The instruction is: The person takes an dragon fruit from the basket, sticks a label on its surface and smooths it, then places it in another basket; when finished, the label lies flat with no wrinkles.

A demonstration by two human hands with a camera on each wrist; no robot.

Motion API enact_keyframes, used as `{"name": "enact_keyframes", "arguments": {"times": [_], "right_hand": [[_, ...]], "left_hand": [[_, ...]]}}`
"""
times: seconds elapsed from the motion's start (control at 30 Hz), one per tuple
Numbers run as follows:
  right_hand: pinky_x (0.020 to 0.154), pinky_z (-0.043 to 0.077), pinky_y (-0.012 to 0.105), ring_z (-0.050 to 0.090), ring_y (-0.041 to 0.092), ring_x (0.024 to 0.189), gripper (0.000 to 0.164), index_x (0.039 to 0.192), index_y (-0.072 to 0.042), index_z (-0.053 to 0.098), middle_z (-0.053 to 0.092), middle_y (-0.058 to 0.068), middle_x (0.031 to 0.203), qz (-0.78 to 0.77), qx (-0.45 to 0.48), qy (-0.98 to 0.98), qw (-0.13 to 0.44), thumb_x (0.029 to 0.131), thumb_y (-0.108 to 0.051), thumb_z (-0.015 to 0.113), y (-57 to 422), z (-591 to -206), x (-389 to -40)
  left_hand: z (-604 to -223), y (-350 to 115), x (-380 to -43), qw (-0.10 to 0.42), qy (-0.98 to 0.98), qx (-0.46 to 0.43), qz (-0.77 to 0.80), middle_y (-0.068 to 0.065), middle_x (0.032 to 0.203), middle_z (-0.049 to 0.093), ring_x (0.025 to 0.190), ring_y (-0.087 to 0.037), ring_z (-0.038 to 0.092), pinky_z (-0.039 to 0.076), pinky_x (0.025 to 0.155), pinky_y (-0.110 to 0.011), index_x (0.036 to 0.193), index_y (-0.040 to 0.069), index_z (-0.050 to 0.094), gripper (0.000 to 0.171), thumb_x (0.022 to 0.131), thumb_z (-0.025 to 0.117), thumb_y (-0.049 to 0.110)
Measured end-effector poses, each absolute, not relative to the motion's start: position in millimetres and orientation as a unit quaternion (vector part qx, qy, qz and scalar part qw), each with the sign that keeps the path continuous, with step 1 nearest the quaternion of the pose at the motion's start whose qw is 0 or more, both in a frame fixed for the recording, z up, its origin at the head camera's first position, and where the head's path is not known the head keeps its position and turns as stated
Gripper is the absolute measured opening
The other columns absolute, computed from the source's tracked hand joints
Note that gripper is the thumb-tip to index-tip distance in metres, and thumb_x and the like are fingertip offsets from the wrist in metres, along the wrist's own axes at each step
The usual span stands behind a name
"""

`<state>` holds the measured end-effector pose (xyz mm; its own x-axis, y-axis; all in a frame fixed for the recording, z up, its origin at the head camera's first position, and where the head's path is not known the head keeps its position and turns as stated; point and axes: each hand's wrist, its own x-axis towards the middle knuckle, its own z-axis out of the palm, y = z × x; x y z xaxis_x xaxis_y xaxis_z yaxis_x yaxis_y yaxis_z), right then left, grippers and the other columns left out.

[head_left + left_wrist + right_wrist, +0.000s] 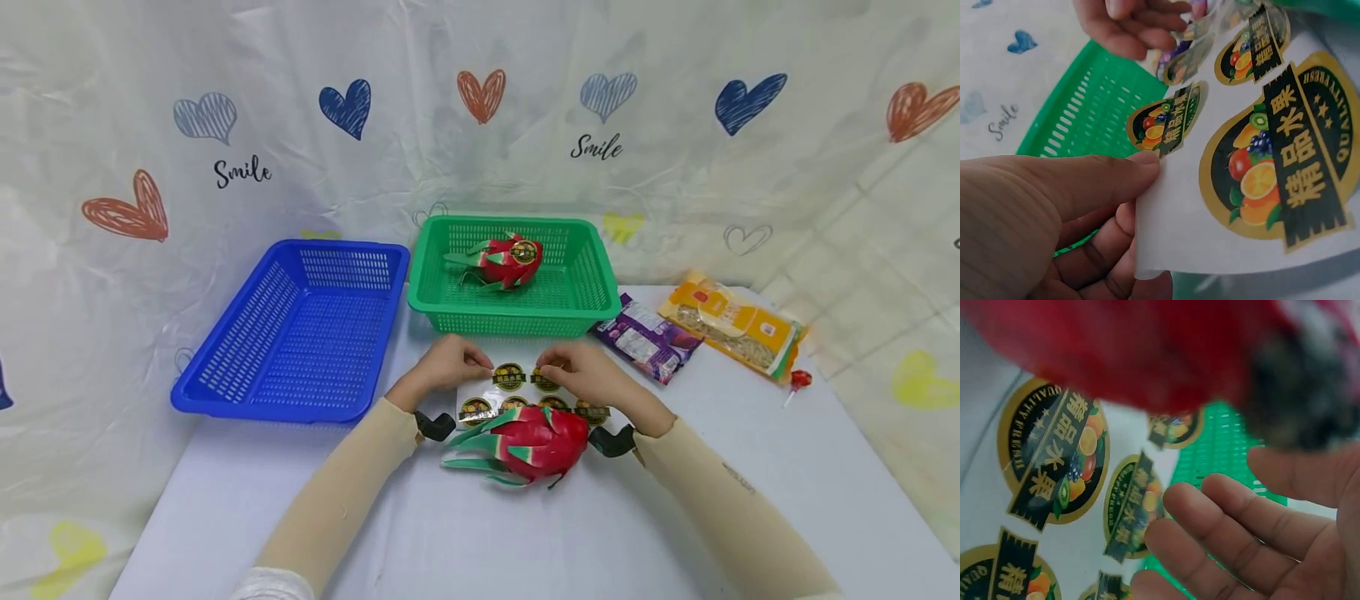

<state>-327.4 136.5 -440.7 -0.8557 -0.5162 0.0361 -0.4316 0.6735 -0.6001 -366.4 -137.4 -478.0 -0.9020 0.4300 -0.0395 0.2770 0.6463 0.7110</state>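
Observation:
A white sheet of round black-and-gold fruit stickers [1172,231] is held up by its corner in my left hand [446,362], pinched between thumb and fingers in the left wrist view. At the far right part of the sheet is my right hand [588,375]. Its fingers [1235,519] are loosely bent and the thumb stands apart from them, beside a sticker [1135,506]; whether they touch it I cannot tell. A red dragon fruit [551,442] with green leaf tips lies in front of the sheet, between my wrists, hiding its near edge.
Behind the hands stands a green basket [517,321] holding another dragon fruit [513,265] with a sticker on it. A blue basket [288,408] is at left. On the right lie a purple packet [648,337], a yellow packet [735,325] and a red lollipop [799,380].

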Motion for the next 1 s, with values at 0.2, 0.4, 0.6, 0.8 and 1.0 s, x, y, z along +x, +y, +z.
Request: {"name": "enact_keyframes", "arguments": {"times": [0.2,0.4,0.6,0.8,1.0], "right_hand": [[0.085,0.061,0.041,0.073,0.021,0.093,0.023,0.118,-0.001,0.072,0.077,0.012,0.105,-0.302,-0.253,0.915,0.086,0.102,-0.015,0.065,134.5,-437.4,-329.7],[0.083,0.062,0.040,0.073,0.022,0.093,0.021,0.117,0.000,0.072,0.077,0.013,0.105,-0.300,-0.260,0.914,0.080,0.099,-0.012,0.069,133.5,-432.0,-332.1],[0.074,0.060,0.033,0.073,0.019,0.084,0.014,0.107,0.000,0.074,0.077,0.011,0.097,-0.298,-0.275,0.912,0.068,0.093,-0.005,0.074,129.3,-422.1,-335.8],[0.068,0.056,0.030,0.068,0.013,0.076,0.005,0.097,-0.002,0.076,0.076,0.008,0.086,-0.278,-0.272,0.920,0.048,0.093,-0.004,0.074,126.7,-417.7,-336.1],[0.069,0.056,0.029,0.068,0.013,0.077,0.003,0.094,-0.004,0.075,0.075,0.007,0.086,-0.280,-0.265,0.922,0.038,0.095,-0.005,0.073,128.2,-415.3,-332.7]], "left_hand": [[-466.7,-128.1,-358.9,0.089,0.891,0.217,0.389,0.000,0.093,0.081,0.077,-0.006,0.064,0.050,0.070,-0.023,0.102,0.015,0.083,0.012,0.093,0.078,0.022],[-456.2,-119.4,-356.1,0.073,0.885,0.245,0.389,0.003,0.091,0.080,0.078,-0.005,0.068,0.053,0.073,-0.024,0.102,0.016,0.083,0.011,0.095,0.078,0.023],[-447.5,-114.2,-355.8,0.072,0.882,0.255,0.389,0.002,0.092,0.081,0.077,-0.006,0.068,0.052,0.071,-0.024,0.102,0.017,0.083,0.011,0.095,0.077,0.023],[-442.8,-110.5,-355.0,0.076,0.879,0.261,0.393,0.002,0.093,0.081,0.078,-0.007,0.069,0.053,0.070,-0.024,0.105,0.014,0.083,0.013,0.095,0.077,0.021],[-443.1,-111.1,-355.8,0.083,0.877,0.250,0.402,0.000,0.095,0.080,0.079,-0.008,0.069,0.053,0.070,-0.025,0.107,0.012,0.082,0.015,0.095,0.076,0.020]]}}
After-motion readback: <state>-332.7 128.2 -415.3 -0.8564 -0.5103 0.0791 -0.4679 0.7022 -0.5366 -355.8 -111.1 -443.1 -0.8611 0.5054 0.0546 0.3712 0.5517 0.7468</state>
